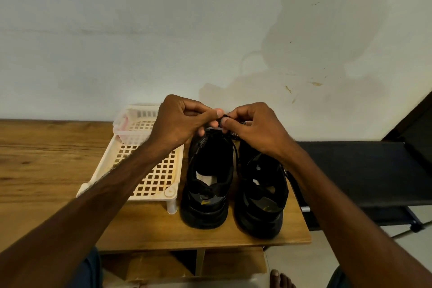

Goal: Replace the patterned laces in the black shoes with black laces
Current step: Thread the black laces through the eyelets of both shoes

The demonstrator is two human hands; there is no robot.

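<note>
Two black shoes stand side by side on the wooden table (46, 159), heels toward me: the left shoe (207, 184) and the right shoe (261, 192). Above the front of the left shoe my left hand (182, 121) and my right hand (254, 128) meet, both pinching a black lace (225, 116) between thumb and fingers. A patterned black-and-white lace (240, 124) shows under my right fingers. A thin black lace strand (236, 154) hangs down between the shoes. The shoes' fronts are hidden behind my hands.
A cream plastic lattice rack (159, 177) stands left of the shoes, with a small pale basket (133, 124) at its far end. A black folding cot (364, 170) sits right of the table. The wall is close behind. My bare foot (280, 279) is below.
</note>
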